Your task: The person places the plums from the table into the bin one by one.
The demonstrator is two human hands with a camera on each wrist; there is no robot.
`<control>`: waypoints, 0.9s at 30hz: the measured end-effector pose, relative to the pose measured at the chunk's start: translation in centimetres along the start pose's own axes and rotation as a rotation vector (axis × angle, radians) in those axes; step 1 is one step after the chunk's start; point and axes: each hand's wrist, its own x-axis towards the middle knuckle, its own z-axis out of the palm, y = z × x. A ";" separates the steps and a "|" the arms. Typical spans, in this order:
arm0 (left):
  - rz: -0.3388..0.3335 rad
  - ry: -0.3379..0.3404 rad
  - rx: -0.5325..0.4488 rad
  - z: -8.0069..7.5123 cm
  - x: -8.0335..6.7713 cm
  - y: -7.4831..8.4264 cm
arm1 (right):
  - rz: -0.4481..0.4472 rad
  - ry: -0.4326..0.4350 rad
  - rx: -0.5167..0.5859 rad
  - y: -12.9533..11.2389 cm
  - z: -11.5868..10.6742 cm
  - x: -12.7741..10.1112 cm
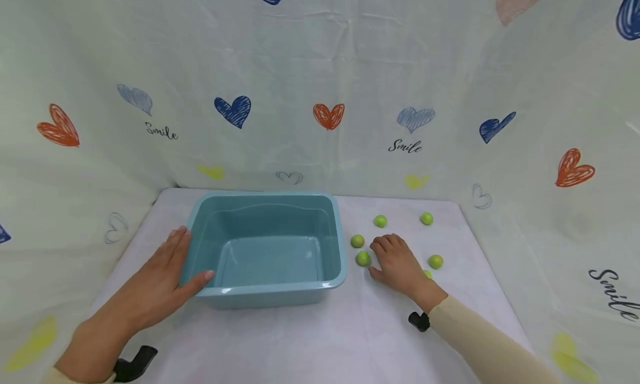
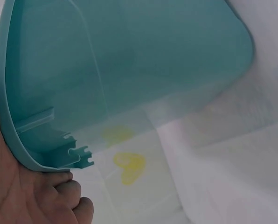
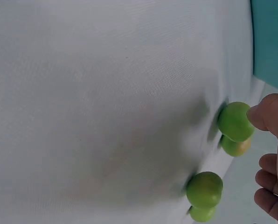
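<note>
A light blue plastic basin stands on the white-covered table. My left hand rests on its left rim, fingers nearly straight along the outside and thumb over the front corner. In the left wrist view, the hand lies against the rim. My right hand is low over the table, right of the basin, its fingers bent and apart. Next to its thumb lies a small round green fruit. In the right wrist view, the thumb tip overlaps a green fruit; I cannot tell whether they touch.
Several more green fruits lie around the right hand: one green fruit near the basin, another farther back, others to the right. One is partly hidden behind the hand. A white curtain with printed hearts surrounds the table.
</note>
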 end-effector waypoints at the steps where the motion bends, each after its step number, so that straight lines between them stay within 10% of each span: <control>1: 0.002 0.001 0.002 0.0 0.0 0.0 | -0.006 -0.003 -0.001 -0.1 0.2 0.1; 17: 0.016 -0.010 -0.002 -0.3 -0.2 -0.2 | -0.007 -0.063 -0.028 -0.5 2.0 1.5; 27: 0.026 -0.008 -0.015 -0.3 -0.2 -0.3 | -0.003 0.051 -0.004 0.5 2.1 1.3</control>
